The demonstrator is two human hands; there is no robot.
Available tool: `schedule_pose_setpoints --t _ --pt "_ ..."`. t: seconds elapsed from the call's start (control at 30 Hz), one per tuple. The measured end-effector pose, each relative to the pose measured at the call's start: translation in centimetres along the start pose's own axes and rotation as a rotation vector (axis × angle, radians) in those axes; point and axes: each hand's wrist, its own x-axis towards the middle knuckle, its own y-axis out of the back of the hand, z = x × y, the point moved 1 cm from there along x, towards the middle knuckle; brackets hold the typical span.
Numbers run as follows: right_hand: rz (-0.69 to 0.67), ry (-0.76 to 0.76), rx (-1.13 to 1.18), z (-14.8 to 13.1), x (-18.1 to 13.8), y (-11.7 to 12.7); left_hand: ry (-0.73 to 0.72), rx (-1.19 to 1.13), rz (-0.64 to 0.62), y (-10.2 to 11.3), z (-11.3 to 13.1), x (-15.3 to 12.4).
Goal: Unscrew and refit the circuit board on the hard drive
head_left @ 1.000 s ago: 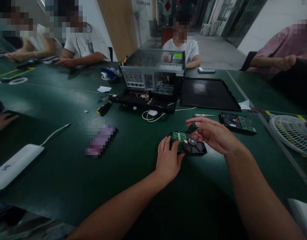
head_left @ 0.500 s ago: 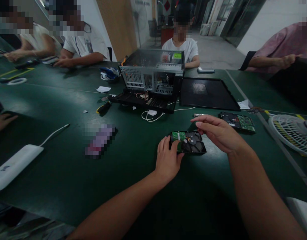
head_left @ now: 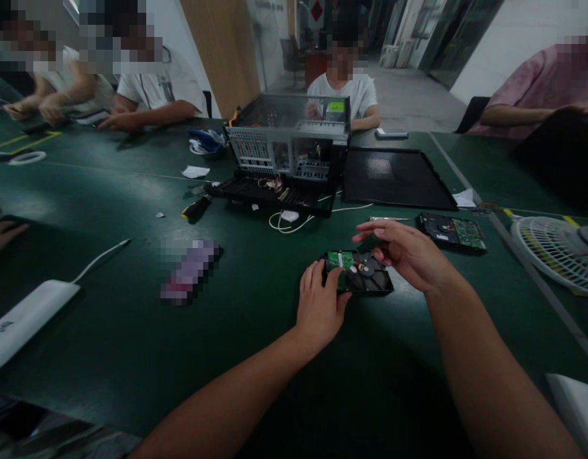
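Note:
A black hard drive with a green circuit board lies flat on the dark green table in front of me. My left hand rests on its near left corner, thumb and fingers pressing the edge. My right hand hovers over the drive's far right side, fingers curled and pinched together above it; what they hold, if anything, is too small to make out. A second hard drive lies further right. A thin metal tool lies on the table just beyond my right hand.
An open computer case stands at the back with a black side panel beside it and white cables in front. A screwdriver lies left. A white fan sits right. A white power strip lies left. Other people sit around.
My right hand dropped slightly and moved left, back over the drive's far edge. My left hand stays on the drive's corner. The drive has not moved.

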Motion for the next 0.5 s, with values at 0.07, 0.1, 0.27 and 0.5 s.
schedule_pose_setpoints --t 0.07,0.1,0.27,0.5 --pt "-0.012 -0.006 0.047 -0.05 -0.18 -0.16 -0.003 -0.001 0.004 0.01 0.02 0.01" --pt "-0.018 -0.01 0.067 -0.04 -0.23 -0.19 -0.004 -0.002 0.004 0.02 0.03 0.01" --pt "-0.075 -0.005 0.087 0.06 -0.18 0.01 -0.002 -0.008 0.001 0.1 0.07 0.01" --pt "0.017 0.052 0.032 0.06 -0.04 0.73 -0.005 -0.001 -0.009 0.21 0.11 0.09"
